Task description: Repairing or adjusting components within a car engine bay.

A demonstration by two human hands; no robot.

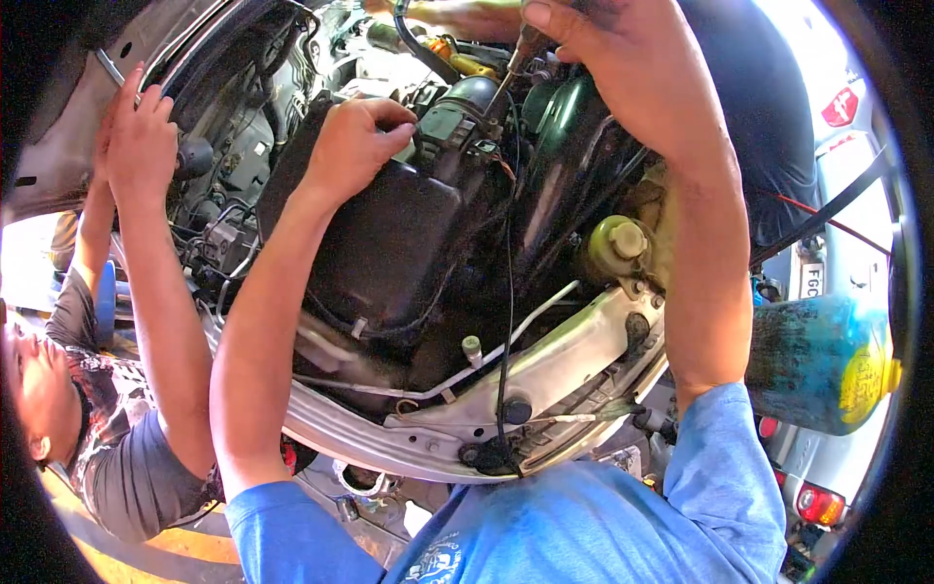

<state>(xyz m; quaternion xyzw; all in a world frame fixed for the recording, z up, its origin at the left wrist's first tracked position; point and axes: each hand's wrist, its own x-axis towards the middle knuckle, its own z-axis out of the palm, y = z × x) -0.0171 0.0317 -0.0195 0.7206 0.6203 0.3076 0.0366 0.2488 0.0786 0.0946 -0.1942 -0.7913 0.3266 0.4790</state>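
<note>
- I lean over the open engine bay with both arms stretched in, because the hose clamp sits deep behind the black air-filter housing (389,243).
- My left hand (355,146) rests on the top rear edge of that housing. From what I see, it steadies the ribbed black intake hose (467,102) so the clamp does not turn while I work on it.
- Left fingers (394,122): curled nearly shut, thumb and forefinger pinched against the dark part where housing meets hose. Whether they pinch a small piece or only press there I cannot tell.
- My right hand (603,49) comes from above, holding a screwdriver (511,68) steeply tilted, tip down at the hose joint just beside my left fingertips.
- Right fingers: closed around the screwdriver handle, thumb laid along it; the handle is mostly hidden in my palm.
- Near my right forearm stands a yellowish fluid reservoir with a cap (618,243), untouched.
- To my left another person's hand (136,136) lies flat, fingers spread, on the raised bonnet edge (58,146), apparently holding it up.
</note>
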